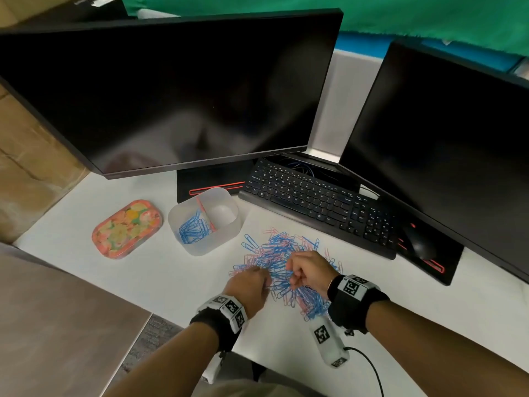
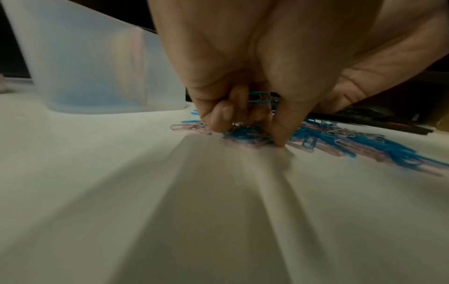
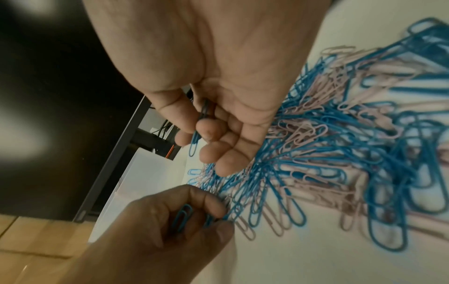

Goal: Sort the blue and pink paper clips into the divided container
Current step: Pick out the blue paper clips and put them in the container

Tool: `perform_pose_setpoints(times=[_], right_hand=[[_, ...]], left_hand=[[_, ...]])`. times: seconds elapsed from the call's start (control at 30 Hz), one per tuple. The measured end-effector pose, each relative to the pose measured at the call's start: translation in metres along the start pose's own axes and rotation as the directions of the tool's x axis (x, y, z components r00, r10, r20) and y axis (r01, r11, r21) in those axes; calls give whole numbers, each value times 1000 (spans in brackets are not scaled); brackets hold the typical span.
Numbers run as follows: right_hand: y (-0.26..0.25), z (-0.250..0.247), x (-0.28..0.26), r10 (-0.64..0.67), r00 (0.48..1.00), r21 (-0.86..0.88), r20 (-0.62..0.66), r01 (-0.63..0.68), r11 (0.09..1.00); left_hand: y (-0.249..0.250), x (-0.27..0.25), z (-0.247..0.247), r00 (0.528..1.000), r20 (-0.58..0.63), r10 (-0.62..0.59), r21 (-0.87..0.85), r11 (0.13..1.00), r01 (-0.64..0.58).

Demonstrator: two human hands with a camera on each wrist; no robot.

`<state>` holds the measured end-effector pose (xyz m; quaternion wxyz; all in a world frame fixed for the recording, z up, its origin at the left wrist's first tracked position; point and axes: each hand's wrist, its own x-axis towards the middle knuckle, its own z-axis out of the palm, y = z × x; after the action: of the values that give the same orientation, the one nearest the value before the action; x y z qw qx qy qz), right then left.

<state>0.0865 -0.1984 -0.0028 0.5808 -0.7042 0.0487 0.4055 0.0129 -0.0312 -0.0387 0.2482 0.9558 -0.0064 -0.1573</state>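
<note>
A mixed pile of blue and pink paper clips (image 1: 282,253) (image 3: 340,138) lies on the white desk. The translucent divided container (image 1: 183,239) (image 2: 97,67) stands to the pile's left, with blue clips (image 1: 193,227) in its near-left compartment and a pink divider (image 1: 204,213). My left hand (image 1: 252,282) (image 3: 170,221) sits at the pile's left edge, fingers curled round a few blue clips (image 3: 183,218) (image 2: 258,97). My right hand (image 1: 307,270) (image 3: 194,132) hovers over the pile's middle, thumb and finger pinching one blue clip (image 3: 196,136).
A floral tray (image 1: 127,229) lies left of the container. A black keyboard (image 1: 317,204) and mouse (image 1: 419,239) sit behind the pile, under two dark monitors (image 1: 171,96). A white tagged device (image 1: 329,339) with a cable rests near my right wrist.
</note>
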Motion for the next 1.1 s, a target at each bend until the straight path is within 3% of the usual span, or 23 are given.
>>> perform_pose_setpoints(times=[0.27, 0.37, 0.43, 0.5, 0.57, 0.67, 0.77, 0.9, 1.03, 1.1], right_hand=[[8, -20, 0, 33, 997, 130, -68, -24, 991], [11, -28, -2, 16, 998, 6, -57, -16, 1000], [11, -28, -6, -56, 998, -272, -21, 48, 961], [13, -24, -11, -191, 980, -613, 54, 183, 769], [18, -16, -13, -261, 945, -764, 197, 315, 563], [26, -5, -10, -268, 909, -849, 319, 400, 345], [30, 3, -3, -305, 891, -888, 336, 407, 213], [27, 5, 1, -320, 891, -887, 322, 402, 226], [23, -1, 3, -360, 890, -846, 280, 406, 346], [21, -4, 3, -394, 889, -805, 233, 404, 435]], left_hand=[[-6, 3, -8, 996, -4, -87, -216, 973, 84], [-6, 3, -15, 990, -33, -138, -363, 925, 116], [-6, 5, -17, 986, -21, -165, -406, 903, 142], [-9, 8, -17, 978, 35, -205, -450, 871, 199], [-10, 11, -19, 969, 92, -230, -541, 805, 243], [-4, 18, -28, 927, 172, -333, -759, 556, 340], [2, 18, -43, 861, 260, -437, -854, 312, 417], [-3, 12, -45, 867, 276, -415, -932, 106, 347], [-5, 11, -43, 861, 303, -409, -943, 4, 334], [-7, 12, -41, 861, 334, -384, -931, 6, 364]])
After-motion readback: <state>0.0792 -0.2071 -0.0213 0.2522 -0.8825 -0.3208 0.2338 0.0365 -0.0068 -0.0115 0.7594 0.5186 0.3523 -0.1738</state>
